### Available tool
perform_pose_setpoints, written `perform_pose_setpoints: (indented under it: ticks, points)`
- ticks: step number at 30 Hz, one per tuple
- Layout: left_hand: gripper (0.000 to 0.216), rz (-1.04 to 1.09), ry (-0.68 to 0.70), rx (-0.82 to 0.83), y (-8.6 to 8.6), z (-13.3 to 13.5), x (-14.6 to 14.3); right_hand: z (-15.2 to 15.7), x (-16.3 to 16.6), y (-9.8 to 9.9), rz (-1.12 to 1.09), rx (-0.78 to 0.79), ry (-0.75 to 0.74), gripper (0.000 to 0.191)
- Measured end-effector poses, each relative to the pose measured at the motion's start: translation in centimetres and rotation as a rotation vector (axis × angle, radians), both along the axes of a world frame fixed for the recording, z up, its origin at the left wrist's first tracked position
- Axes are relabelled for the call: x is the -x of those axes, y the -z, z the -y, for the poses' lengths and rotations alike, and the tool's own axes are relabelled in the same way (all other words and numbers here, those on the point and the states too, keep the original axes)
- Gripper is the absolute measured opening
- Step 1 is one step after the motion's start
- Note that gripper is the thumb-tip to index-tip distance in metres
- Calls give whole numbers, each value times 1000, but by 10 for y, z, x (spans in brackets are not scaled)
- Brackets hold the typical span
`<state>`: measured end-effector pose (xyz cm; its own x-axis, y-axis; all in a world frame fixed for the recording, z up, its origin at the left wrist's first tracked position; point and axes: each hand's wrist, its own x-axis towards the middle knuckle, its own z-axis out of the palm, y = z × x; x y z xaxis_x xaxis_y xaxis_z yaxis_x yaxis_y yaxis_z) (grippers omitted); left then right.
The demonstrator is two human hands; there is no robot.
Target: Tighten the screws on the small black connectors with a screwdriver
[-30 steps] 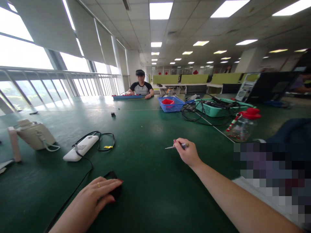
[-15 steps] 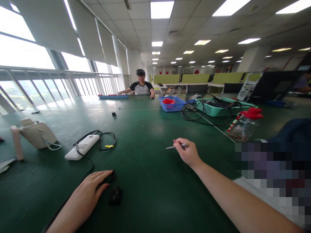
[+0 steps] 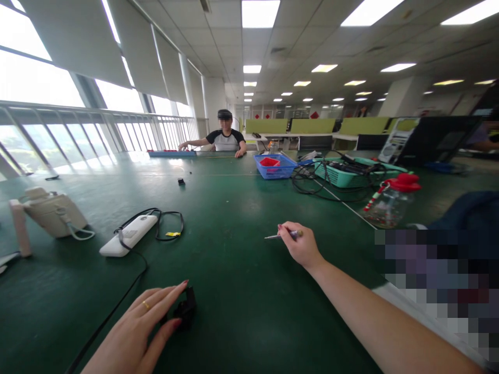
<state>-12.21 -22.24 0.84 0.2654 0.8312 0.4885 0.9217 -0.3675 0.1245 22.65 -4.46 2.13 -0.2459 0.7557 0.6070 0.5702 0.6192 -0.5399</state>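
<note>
My left hand, low in the head view, has its fingertips and thumb about a small black block on the green table. The index fingertip touches the block's far edge and the thumb lies along its near side. Part of the block, and anything else beneath the fingers, is hidden. To the right, my right hand is closed round a small screwdriver. Its thin metal shaft points left, just above the tabletop, well apart from the block.
A white power bank with a black cable lies at left, beside a beige bottle. Blue basket, green basket with cables and a red-lidded jar stand at right. Another person sits across the table.
My left hand has shifted right and closed in around the black block, which stood apart beside it before. My right hand with the screwdriver has hardly moved.
</note>
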Motion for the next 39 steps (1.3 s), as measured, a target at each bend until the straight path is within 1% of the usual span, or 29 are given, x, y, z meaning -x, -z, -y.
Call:
perform_pose_setpoints:
  ticks: [4,6,9,13,17,22,25,28,30,33,36,39]
  points:
    - [47,16,-152,-126,11,6,-10,1,0,0,11,-19,10,36]
    - [46,13,-186,-163,16,9,-17,1,1,-1,16,-30,10,36]
    - [41,1,-225,-171,20,9,-29,1,1,-1,19,-37,1,35]
    - [38,-3,-284,-147,21,7,-40,2,2,-2,23,-32,-18,37]
    - [40,14,-338,-110,20,7,-43,2,1,-2,41,-43,-11,36]
    - [41,25,-357,-65,20,9,-45,2,1,-1,54,-44,-8,36]
    - [43,35,-377,-10,22,8,-46,2,1,-1,62,-39,-15,37]
    - [51,52,-387,64,24,7,-44,2,1,-1,67,-46,-9,36]
    - [53,68,-372,105,24,6,-43,2,1,0,70,-49,-5,36]
    - [40,88,-285,165,18,4,-47,2,1,1,72,-55,-5,36]
    - [33,101,-111,204,-1,-5,-65,3,2,-1,73,-61,-5,34]
    - [37,111,52,255,-27,-29,-93,5,5,-4,54,-72,-8,31]
